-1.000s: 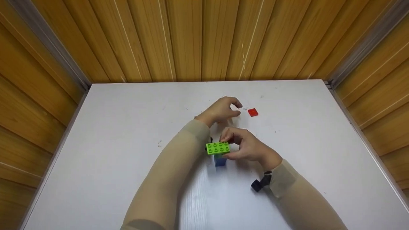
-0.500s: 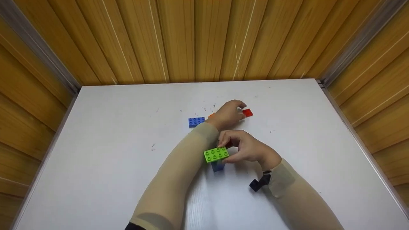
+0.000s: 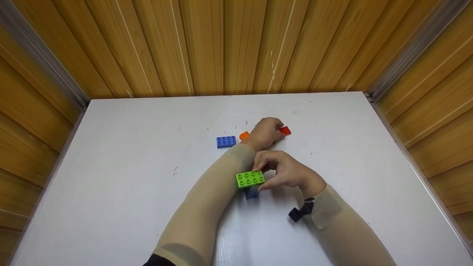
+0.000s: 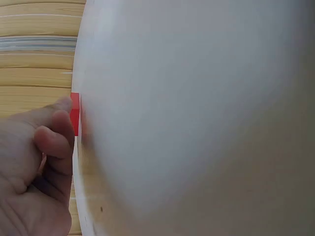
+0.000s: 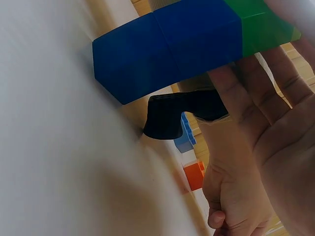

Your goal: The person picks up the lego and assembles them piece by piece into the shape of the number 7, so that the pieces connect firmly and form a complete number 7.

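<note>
My right hand [image 3: 288, 171] grips a tower of toy building bricks near its top. The tower has a bright green studded brick [image 3: 250, 178] over two stacked blue bricks [image 5: 167, 44]; its lower end is close over the table in the right wrist view. Farther forward, my left hand [image 3: 266, 132] reaches across to a small red brick [image 3: 285, 130], with thumb and fingers pinching its near side. In the left wrist view the red brick [image 4: 75, 114] shows at the fingertips, partly hidden by them.
A blue studded brick [image 3: 226, 142] and a small orange brick [image 3: 244, 136] lie on the white table [image 3: 129, 166], left of my left wrist. Black wrist-camera mounts [image 3: 301, 210] stick out from the sleeves. Wood-patterned walls [image 3: 229, 48] enclose the table's back and sides.
My left hand has moved right and down onto the red brick, its fingers closing in. The blue and orange bricks have come out from behind the left arm. The right hand keeps hold of the tower.
</note>
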Motion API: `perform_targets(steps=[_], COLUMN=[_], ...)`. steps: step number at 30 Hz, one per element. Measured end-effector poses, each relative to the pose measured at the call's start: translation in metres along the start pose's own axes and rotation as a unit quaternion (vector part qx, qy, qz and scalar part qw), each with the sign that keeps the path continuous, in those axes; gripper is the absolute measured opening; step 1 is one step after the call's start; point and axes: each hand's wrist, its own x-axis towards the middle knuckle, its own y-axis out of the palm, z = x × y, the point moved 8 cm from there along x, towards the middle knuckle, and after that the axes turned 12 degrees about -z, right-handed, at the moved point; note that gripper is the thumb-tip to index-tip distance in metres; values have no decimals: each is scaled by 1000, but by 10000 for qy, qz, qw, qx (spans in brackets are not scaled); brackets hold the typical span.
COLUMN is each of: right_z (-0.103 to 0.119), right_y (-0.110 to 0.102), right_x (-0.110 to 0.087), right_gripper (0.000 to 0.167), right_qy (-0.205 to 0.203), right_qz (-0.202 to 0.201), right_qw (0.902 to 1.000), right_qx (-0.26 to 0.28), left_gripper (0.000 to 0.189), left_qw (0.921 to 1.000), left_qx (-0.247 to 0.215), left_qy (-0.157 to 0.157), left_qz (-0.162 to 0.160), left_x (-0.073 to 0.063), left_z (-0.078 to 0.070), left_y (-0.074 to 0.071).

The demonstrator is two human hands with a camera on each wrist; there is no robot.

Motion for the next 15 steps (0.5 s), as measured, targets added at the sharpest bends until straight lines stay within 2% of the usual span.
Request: perform_targets(steps=[6, 10, 15], right_z=[0, 0, -2], right_y=[-1, -1, -1], right_x=[-1, 0, -1], right_gripper=[37, 38, 38], right_qy=[8, -44, 16], right_qz=[-30, -47, -65], right_qw=[10000, 10000, 9999], right_qx=[-62, -53, -94], left_gripper=[36, 31, 37], left_qw=[9998, 9991, 9986], left_qx=[163, 365, 438], left_qy=[30, 172, 235], left_qz=[82, -84, -207], left_x=[0, 1, 1], left_z=[-1, -2, -2], left_y=[3, 1, 2])
